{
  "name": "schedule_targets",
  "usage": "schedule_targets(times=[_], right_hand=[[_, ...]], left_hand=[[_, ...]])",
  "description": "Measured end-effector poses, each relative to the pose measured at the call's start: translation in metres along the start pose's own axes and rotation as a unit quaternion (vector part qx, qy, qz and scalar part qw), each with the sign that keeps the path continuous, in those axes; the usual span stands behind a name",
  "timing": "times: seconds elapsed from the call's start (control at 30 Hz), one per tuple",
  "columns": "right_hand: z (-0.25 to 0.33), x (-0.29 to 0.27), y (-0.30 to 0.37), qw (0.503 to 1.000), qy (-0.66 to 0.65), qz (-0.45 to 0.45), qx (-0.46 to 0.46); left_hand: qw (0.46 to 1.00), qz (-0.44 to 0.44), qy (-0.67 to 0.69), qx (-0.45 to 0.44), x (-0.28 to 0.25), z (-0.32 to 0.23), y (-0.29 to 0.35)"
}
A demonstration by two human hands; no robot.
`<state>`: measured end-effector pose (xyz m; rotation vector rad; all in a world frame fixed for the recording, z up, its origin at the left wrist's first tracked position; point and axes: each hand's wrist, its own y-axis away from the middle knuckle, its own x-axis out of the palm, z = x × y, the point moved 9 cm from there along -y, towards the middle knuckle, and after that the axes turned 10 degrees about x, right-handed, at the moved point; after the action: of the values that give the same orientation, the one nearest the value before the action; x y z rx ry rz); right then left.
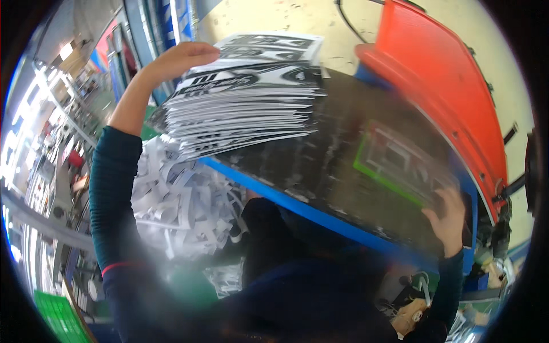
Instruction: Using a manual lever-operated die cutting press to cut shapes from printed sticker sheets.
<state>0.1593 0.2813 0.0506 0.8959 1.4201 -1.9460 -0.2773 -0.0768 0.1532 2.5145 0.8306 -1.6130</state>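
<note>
My left hand (pixel 177 60) rests on the left end of a thick stack of black-and-white printed sheets (pixel 240 108) that lies on a dark machine table with a blue front edge (pixel 297 208). My right hand (pixel 449 220) grips the near corner of a blurred printed sheet with a green border (pixel 394 160) lying flat on the same table, to the right of the stack. Both forearms are in dark teal sleeves.
An orange machine guard (pixel 446 80) curves along the table's far right side. Below the stack, a heap of white paper offcuts (pixel 177 200) fills the space at the left. A green crate corner (pixel 60 317) shows at bottom left, workshop shelving at far left.
</note>
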Motion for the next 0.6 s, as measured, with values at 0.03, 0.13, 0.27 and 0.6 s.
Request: schedule_targets(times=[0.03,0.13,0.27,0.6], right_hand=[[0.004,0.002,-0.003,1.000,0.004,-0.010,-0.010],[0.006,-0.004,0.000,1.000,0.014,-0.009,0.019],[0.004,-0.003,0.001,0.999,0.021,0.003,0.026],[0.009,-0.003,-0.008,1.000,0.001,-0.009,-0.002]], left_hand=[[0.999,0.034,0.004,-0.017,0.011,0.002,-0.014],[0.990,0.118,-0.061,-0.049,0.053,0.000,-0.038],[0.949,0.252,-0.117,-0.149,0.052,-0.003,-0.034],[0.887,0.157,0.290,-0.322,0.077,0.069,0.007]])
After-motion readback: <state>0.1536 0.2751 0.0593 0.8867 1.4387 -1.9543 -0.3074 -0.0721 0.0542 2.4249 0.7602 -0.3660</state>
